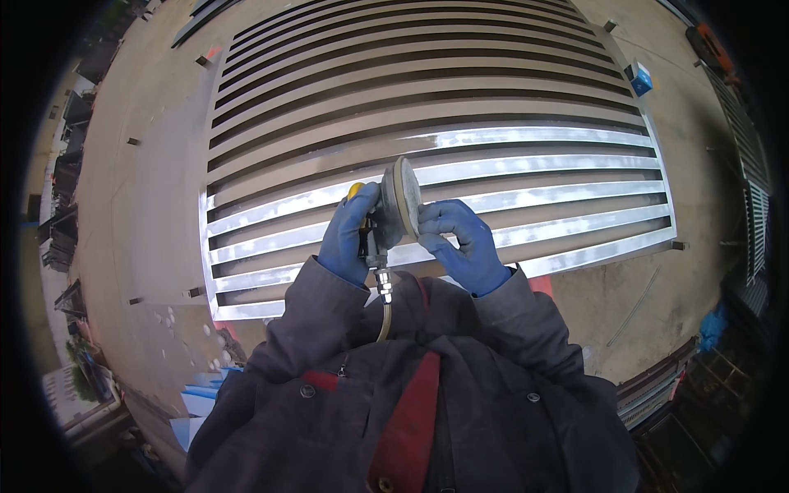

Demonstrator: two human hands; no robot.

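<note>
Item: pneumatic disc sander (388,215), held at chest height above a large slatted metal panel (436,107) lying flat on the concrete floor (140,205). Left hand (349,234), in a blue glove, wrapped tight around the sander body, yellow part showing above the thumb. Right hand (462,242), also blue-gloved, fingers resting on the face of the round sanding pad (406,197), which is turned edge-on to the camera; whether it pinches the pad or only touches it cannot be told. Air hose (384,316) with metal fitting hangs from the tool's base, down across the grey work jacket. Panel's nearer slats bright and bare, farther slats dull brown. Small blue box (641,79) beside the panel's far right corner.
</note>
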